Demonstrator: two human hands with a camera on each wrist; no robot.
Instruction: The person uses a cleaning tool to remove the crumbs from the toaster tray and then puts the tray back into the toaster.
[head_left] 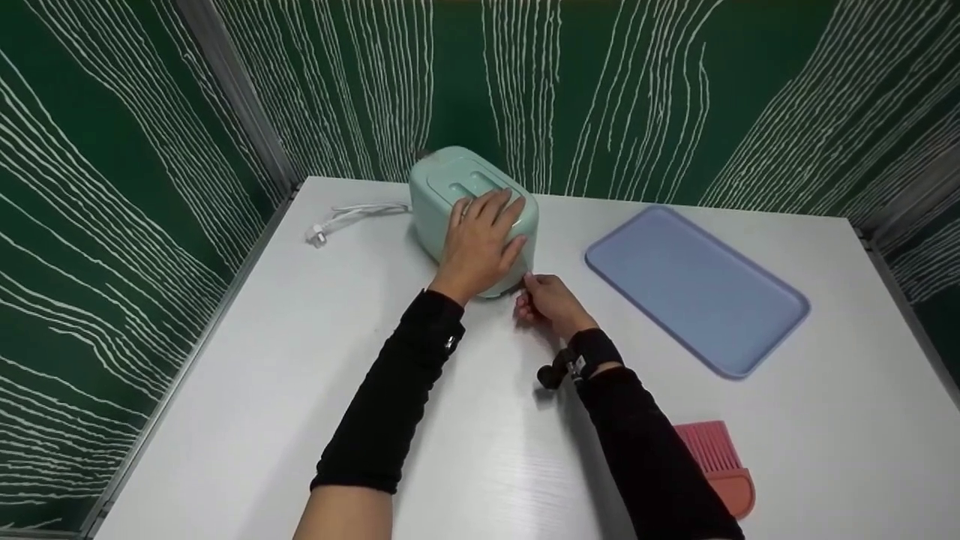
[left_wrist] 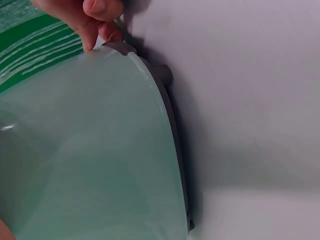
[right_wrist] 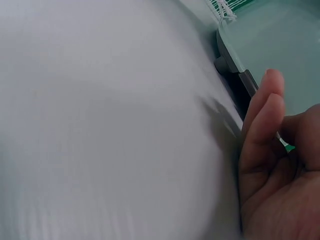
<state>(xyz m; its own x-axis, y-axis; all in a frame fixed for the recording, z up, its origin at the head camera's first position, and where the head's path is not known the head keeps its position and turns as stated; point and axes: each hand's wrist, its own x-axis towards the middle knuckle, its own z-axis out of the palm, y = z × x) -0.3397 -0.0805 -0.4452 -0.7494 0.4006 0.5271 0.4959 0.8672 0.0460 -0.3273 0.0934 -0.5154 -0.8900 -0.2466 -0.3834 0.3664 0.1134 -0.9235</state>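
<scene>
A mint-green toaster (head_left: 427,225) stands upright at the back of the white table, its two slots facing up. My left hand (head_left: 480,244) rests on its top with the fingers extended, the thumb spread toward the near end. At the bottom of that end, my right hand (head_left: 551,300) has its thumb and fingertips pinched at a dark tab (right_wrist: 247,81), which looks like the edge of a crumb tray. That hand partly covers the tab. The toaster's grey base (left_wrist: 175,130) and a small round foot (right_wrist: 220,64) show just above the tabletop.
A blue rectangular tray (head_left: 697,292) lies to the right of the toaster. Near the front right, a red brush (head_left: 724,465) is partly hidden by my right sleeve. The toaster's white cord (head_left: 367,211) and plug (head_left: 316,235) lie left. Green white-striped panels (head_left: 637,97) border the table.
</scene>
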